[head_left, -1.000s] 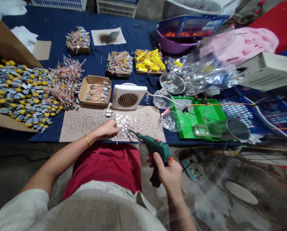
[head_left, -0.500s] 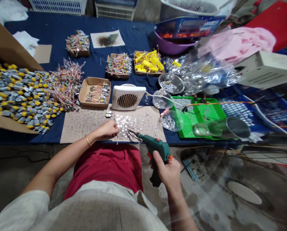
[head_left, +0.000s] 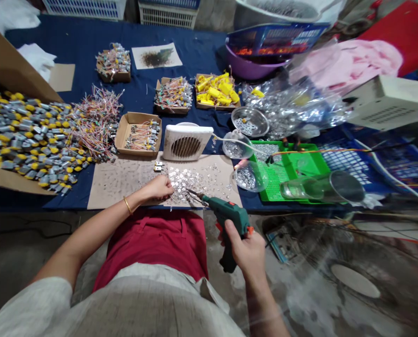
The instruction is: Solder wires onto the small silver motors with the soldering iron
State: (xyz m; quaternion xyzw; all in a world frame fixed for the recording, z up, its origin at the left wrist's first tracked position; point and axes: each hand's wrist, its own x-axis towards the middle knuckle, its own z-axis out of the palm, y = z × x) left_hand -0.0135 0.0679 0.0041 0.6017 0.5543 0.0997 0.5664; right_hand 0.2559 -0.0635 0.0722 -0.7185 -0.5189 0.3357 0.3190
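My right hand (head_left: 249,250) is wrapped round the dark grip of a green soldering gun (head_left: 230,210), with a finger by its red trigger. The gun's thin metal tip points left, over the small shiny metal pieces (head_left: 184,178) spread on the cardboard sheet (head_left: 124,182). My left hand (head_left: 159,187) is closed in a pinch at the front of that sheet, just left of the tip and apart from it. A thin, light strand hangs below its fingers; what they hold is too small to name. Two small motors (head_left: 158,166) lie just beyond this hand.
Behind the sheet stands a white vent fan (head_left: 187,142). On the left are a cardboard tray (head_left: 121,133) of wired parts and a heap of motors (head_left: 29,140). Plastic bowls (head_left: 249,180), a green basket (head_left: 275,180) and a tilted metal cup (head_left: 345,186) stand on the right.
My right hand and the soldering gun have shifted very slightly to the right. My left hand stays in nearly the same place, still pinched.
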